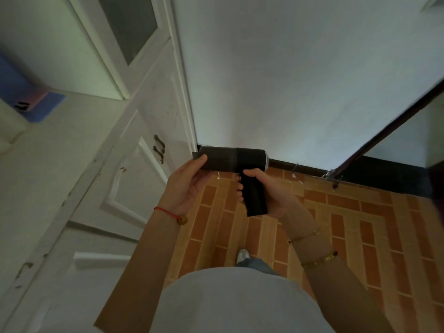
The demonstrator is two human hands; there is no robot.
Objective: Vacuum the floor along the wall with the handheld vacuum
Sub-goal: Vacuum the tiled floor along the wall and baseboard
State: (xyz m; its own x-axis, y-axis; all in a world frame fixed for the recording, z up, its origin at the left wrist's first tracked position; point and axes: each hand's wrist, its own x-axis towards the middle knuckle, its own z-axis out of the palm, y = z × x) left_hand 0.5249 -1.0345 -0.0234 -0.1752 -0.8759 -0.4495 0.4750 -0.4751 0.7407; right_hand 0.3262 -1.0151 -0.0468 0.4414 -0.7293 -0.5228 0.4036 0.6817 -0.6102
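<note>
A black handheld vacuum (234,158) is held in front of me, its barrel level and its handle pointing down. My right hand (266,195) grips the handle. My left hand (188,186) holds the nozzle end of the barrel, thumb on top and fingers underneath. Below lies the orange brick-pattern floor (348,227), which meets a white wall (288,80) at a dark baseboard (300,168). Small white scraps (293,175) lie on the floor near the baseboard.
White cabinets with dark handles (158,149) run along the left. A dark-edged board (384,138) leans against the wall at right. My shoe (242,254) stands on the floor below the vacuum. A blue object (36,104) sits at far left.
</note>
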